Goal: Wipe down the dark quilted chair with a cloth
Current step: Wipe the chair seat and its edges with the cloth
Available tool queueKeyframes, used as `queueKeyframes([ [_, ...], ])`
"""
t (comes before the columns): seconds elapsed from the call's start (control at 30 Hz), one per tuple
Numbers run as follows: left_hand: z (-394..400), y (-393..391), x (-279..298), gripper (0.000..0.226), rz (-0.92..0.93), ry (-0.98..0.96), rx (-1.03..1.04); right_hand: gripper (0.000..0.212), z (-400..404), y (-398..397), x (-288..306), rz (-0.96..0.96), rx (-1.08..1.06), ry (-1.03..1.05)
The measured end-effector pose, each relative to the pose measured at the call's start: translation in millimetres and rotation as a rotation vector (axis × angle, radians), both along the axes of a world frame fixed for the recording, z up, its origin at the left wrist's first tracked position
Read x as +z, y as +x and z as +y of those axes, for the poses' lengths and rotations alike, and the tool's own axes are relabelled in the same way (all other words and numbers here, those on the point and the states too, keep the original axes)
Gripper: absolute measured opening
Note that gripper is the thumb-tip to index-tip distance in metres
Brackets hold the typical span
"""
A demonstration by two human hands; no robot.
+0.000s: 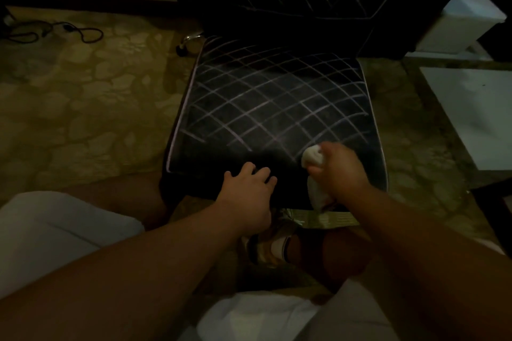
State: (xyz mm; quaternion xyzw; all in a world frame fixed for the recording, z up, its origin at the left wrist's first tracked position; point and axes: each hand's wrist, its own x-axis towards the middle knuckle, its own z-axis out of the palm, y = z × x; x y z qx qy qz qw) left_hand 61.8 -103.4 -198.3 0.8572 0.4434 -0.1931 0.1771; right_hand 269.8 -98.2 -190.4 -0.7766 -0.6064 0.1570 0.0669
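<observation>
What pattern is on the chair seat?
Pale diamond quilting lines on the black chair seat, seen in the head view.

dim, yellowish light | soft blur | wide-angle edge distortion

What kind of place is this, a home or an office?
Probably a room in a home, though I cannot be sure. The floor is patterned in yellow-green, a black cable lies loose by the wall, and the dark quilted chair seems to have a caster, like a desk chair.

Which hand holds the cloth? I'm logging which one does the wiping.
The right hand grips the white cloth at the seat's front edge; the left hand only rests flat on it.
</observation>
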Motion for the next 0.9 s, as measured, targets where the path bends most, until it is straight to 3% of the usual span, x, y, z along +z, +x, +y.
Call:
queueKeyframes([
  [0.13,1,-4,1,0.079,-0.015,-0.002,-0.007,0.038,6,4,3,-0.035,0.062,-0.007],
  [0.3,3,-7,1,0.077,-0.043,-0.012,-0.013,0.04,30,42,12,-0.012,-0.311,0.068],
  [0.57,2,-4,-1,0.079,-0.029,0.017,0.005,0.039,0,-6,-4,0.003,0.06,0.016],
  [0.67,2,-9,-3,0.078,-0.068,0.003,0.018,0.041,9,1,-5,-0.022,0.001,0.041],
  [0.8,2,-15,1,0.074,-0.094,-0.017,0.004,0.041,20,14,-3,0.026,-0.281,0.12],
  [0.9,2,-20,6,0.069,-0.113,-0.004,-0.009,0.04,16,0,-3,-0.025,-0.144,0.079],
])
